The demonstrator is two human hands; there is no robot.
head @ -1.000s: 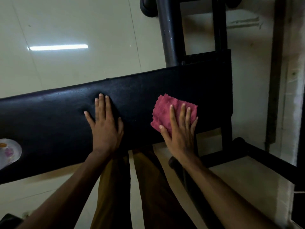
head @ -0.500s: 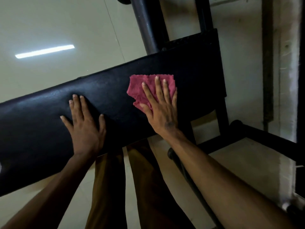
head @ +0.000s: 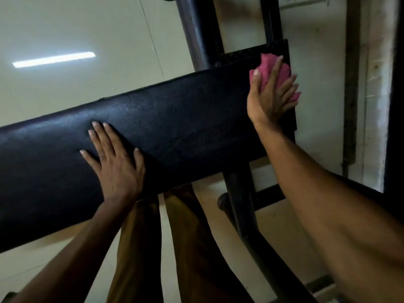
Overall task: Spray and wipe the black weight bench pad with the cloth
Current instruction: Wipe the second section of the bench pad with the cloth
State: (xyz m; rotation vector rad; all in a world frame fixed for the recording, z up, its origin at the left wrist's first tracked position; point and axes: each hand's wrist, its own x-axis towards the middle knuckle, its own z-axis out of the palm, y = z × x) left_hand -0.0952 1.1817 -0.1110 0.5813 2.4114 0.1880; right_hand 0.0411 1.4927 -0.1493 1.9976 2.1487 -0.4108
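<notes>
The black weight bench pad (head: 185, 127) runs across the view from lower left to upper right. My left hand (head: 115, 162) lies flat on the pad's near half, fingers spread and straight. My right hand (head: 270, 92) presses a pink cloth (head: 265, 65) against the pad's right end, with straight fingers spread over it. The cloth is bunched, and part of it sticks out past the pad's right edge under my fingers. No spray bottle is in view.
The bench's black metal frame shows as a thick post (head: 194, 29) behind the pad and a leg (head: 240, 211) below its right end. Pale tiled floor (head: 76, 25) lies beyond. A wall and dark upright (head: 352, 84) stand close on the right. My trousered legs (head: 175, 248) are under the pad.
My right hand has swept the cloth from the pad's middle to its right end and far corner. My left hand has stayed flat on the pad.
</notes>
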